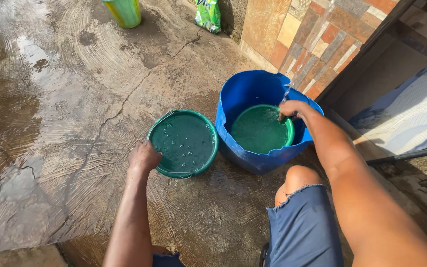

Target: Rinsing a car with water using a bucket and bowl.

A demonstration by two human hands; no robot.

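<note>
Your left hand [144, 155] is closed on the near-left rim of a green basin [184, 143] that sits full of water on the wet concrete floor [65, 99]. Your right hand [290, 110] is clamped on the far-right rim of a second green bowl [259, 129], which sits inside the blue tub [253, 94]; a thin splash of water rises just above that hand.

You seem to be at the scooping step: the bowl in the tub is already holding water, and the basin under your left hand looks close to brimming. Lifting the bowl out calls for keeping it level, since you grip it at one edge only and the tub's jagged front wall lies between it and the basin. Steady the basin with your left hand if you pour, because it has little room to spare.

Well beyond your left hand stand a green bucket [123, 12] and a green packet [208, 15] against the tiled wall [317, 39].
</note>
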